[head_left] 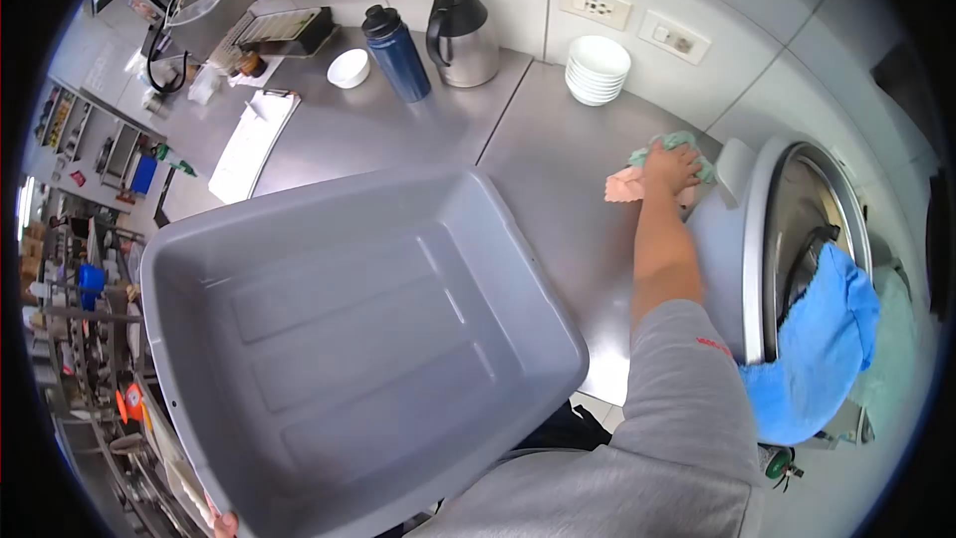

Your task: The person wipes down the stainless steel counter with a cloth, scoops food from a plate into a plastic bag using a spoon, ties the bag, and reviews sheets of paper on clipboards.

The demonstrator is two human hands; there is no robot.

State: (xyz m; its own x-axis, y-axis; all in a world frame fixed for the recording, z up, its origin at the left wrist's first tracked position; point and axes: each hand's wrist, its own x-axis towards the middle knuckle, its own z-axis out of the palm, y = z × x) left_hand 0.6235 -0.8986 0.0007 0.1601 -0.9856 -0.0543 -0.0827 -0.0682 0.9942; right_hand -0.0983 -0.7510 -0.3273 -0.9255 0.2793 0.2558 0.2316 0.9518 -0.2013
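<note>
My left hand [225,522], mostly cut off at the bottom edge, grips the near left rim of a large grey plastic tub [528,269]. The tub is tilted toward me, and its inside shows bare. At the back right of the steel counter [538,149], my right hand [672,167] presses down with fingers curled over a green cloth [702,146]. A peach-coloured cloth [624,185] with a scalloped edge lies partly beneath that hand.
Right of my arm stands a rounded metal appliance [732,249], a blue cloth [817,349] draped over it. Stacked white bowls [597,70], a steel jug [468,40], a blue bottle [398,55], a single white bowl [349,69] and a clipboard [254,144] line the counter.
</note>
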